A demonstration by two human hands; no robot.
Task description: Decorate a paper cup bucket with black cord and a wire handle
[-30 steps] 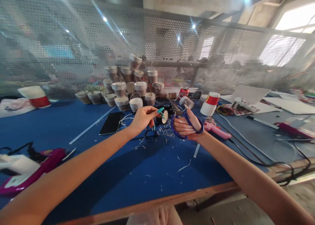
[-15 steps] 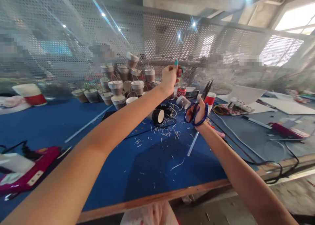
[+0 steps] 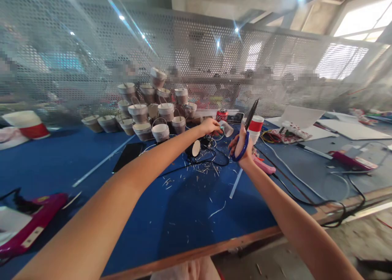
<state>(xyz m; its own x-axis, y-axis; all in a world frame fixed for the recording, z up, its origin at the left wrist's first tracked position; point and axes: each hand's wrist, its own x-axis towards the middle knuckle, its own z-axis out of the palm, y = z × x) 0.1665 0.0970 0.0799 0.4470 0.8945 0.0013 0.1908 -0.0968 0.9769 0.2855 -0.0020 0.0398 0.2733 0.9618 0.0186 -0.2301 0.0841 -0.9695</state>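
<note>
My right hand (image 3: 244, 149) grips a pair of scissors (image 3: 251, 116) by the blue handle, blades pointing up and slightly parted. Out over the middle of the table reaches my left hand (image 3: 210, 126), its fingers drawn together against a small whitish cylinder (image 3: 227, 129) that lies tilted. Anything pinched between those fingers is too small to make out. Below it, a dark cup-like piece (image 3: 194, 149) rests on its side among black cords. White thread scraps (image 3: 202, 170) are strewn in front. Small brown-and-white buckets with looped handles (image 3: 161, 132) stand stacked to the left.
A pink glue gun (image 3: 263, 166) and a clear glue stick (image 3: 236, 183) lie near my right wrist. Behind are a red-and-white paper cup (image 3: 255, 127) and a red can (image 3: 222, 115). A magenta power strip (image 3: 45, 214) sits at left. Perforated metal mesh (image 3: 202, 47) closes the back.
My left hand has come down from raised in the air to the whitish cylinder on the table. My right hand still holds the scissors upright. The view has shifted slightly.
</note>
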